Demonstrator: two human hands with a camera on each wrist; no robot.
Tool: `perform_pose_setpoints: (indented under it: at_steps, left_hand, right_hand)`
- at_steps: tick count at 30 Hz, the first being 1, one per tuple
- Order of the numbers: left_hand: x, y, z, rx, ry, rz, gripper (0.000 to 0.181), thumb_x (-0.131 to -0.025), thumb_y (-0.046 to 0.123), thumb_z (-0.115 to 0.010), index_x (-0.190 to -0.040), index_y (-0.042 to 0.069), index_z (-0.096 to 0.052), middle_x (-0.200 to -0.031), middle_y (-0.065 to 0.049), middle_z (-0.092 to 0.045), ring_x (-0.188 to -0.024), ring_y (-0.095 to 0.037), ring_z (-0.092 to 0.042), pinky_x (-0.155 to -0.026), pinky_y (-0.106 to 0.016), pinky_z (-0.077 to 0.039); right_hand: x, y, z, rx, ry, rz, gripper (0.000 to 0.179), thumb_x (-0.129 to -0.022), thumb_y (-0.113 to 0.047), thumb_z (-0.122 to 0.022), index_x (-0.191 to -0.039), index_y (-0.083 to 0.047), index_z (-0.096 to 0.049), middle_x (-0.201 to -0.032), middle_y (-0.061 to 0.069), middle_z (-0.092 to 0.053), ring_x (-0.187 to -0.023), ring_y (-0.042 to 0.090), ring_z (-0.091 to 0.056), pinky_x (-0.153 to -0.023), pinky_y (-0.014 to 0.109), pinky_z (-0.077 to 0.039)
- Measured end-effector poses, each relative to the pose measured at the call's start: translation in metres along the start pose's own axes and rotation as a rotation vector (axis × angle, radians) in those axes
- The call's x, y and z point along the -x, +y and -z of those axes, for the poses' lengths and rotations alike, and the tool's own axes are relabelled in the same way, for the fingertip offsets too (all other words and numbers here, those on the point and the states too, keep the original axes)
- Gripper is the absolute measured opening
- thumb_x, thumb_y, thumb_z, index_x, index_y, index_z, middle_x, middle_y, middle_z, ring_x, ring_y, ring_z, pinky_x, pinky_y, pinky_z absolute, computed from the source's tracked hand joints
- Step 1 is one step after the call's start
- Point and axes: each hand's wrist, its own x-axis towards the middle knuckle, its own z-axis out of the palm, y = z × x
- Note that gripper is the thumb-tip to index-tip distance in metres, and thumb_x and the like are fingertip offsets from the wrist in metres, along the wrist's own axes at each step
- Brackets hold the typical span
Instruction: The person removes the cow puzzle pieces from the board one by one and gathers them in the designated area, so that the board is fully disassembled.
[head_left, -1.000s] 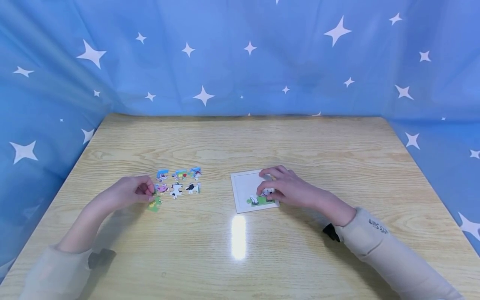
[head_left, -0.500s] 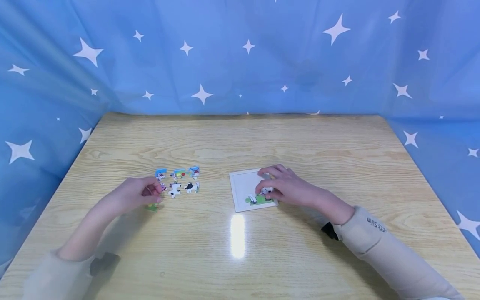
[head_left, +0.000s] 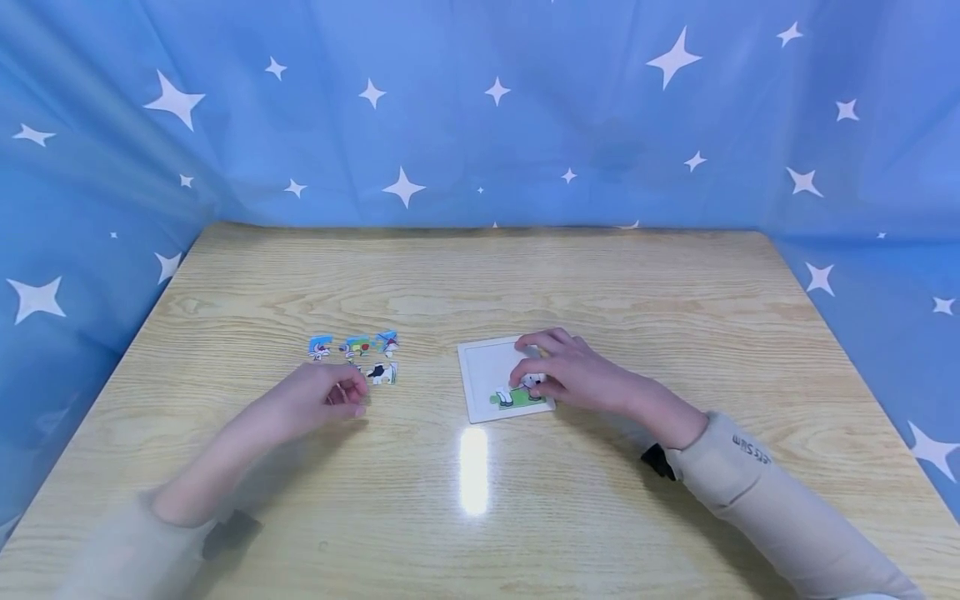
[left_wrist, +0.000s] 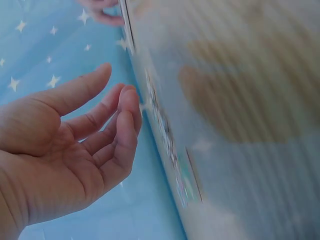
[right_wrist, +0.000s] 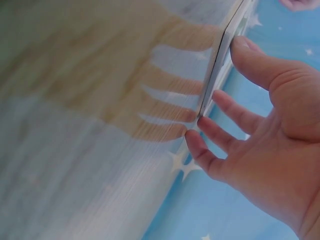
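My left hand [head_left: 300,404] is over the near side of a group of jigsaw pieces. Nothing shows between its thumb and loosely bent fingers in the left wrist view. A black-and-white cow piece [head_left: 384,373] lies just beyond its fingertips, and a blue-topped piece [head_left: 320,347] lies behind them. Other pieces are hidden under this hand. My right hand [head_left: 581,377] rests on the right side of a white puzzle tray [head_left: 463,383], fingertips touching it. Inside the tray, a green piece with cow legs [head_left: 517,398] lies along the near edge, partly covered by the fingers.
Two more blue-topped pieces, one with a red-and-yellow patch [head_left: 357,346] and one with a windmill-like shape [head_left: 387,342], lie in the far row. The wooden table [head_left: 480,275] ends at a blue star-patterned curtain [head_left: 480,125].
My left hand has slid right across the pieces, from the left green piece toward the cow piece, covering some pieces on the way. My right hand and the tray have stayed put.
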Motion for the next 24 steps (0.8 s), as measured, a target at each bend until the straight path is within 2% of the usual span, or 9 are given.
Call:
perform_pose_setpoints:
  at_steps: [5, 12, 24]
  left_hand:
    - [-0.005, 0.012, -0.01, -0.012, 0.009, -0.036, 0.017, -0.096, 0.003, -0.083, -0.107, 0.002, -0.071, -0.093, 0.003, -0.071, -0.085, -0.013, -0.063, -0.073, -0.028, -0.055]
    - [-0.012, 0.026, -0.018, -0.057, 0.027, -0.069, 0.017, -0.095, 0.003, -0.084, -0.107, 0.004, -0.072, -0.092, 0.005, -0.07, -0.083, -0.011, -0.065, -0.072, -0.027, -0.055]
    - [-0.033, 0.043, -0.033, -0.055, -0.02, -0.108, 0.016, -0.097, 0.003, -0.082, -0.109, 0.002, -0.072, -0.092, 0.003, -0.071, -0.081, -0.009, -0.064, -0.076, -0.027, -0.056]
  right_hand:
    - [0.0, 0.0, 0.0, 0.005, 0.001, 0.0, 0.026, -0.101, -0.005, -0.08, -0.116, -0.026, -0.074, -0.15, 0.017, -0.059, -0.136, 0.046, -0.05, -0.101, 0.077, -0.046]
    - [-0.001, 0.001, -0.001, 0.019, 0.011, 0.021, 0.025, -0.1, -0.004, -0.08, -0.115, -0.023, -0.075, -0.148, 0.019, -0.06, -0.134, 0.047, -0.052, -0.099, 0.073, -0.049]
    - [0.0, 0.0, 0.0, -0.009, 0.008, 0.01, 0.026, -0.101, -0.005, -0.079, -0.116, -0.025, -0.074, -0.148, 0.017, -0.06, -0.134, 0.045, -0.051, -0.1, 0.072, -0.048]
